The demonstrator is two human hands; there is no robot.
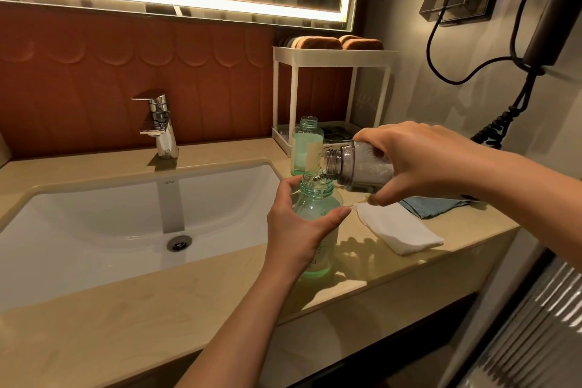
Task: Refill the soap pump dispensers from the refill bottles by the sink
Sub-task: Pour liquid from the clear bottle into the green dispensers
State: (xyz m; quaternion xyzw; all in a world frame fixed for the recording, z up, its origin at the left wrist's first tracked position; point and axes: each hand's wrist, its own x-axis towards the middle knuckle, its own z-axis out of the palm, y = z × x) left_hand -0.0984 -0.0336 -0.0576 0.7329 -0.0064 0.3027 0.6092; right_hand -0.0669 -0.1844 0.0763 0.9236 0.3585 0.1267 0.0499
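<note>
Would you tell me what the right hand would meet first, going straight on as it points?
Most likely the neck of the green dispenser bottle in the left hand; the right hand tips its refill bottle just over it, though depth is unclear.

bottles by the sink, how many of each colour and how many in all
green: 2, the near green bottle held by the left hand and the far green bottle behind it
clear grey: 1, the clear grey bottle tipped in the right hand
total: 3

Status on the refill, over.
Left hand grips green dispenser, upright on counter. Right hand tips clear refill bottle, pouring into its mouth. Nothing blocking the pour.
</note>
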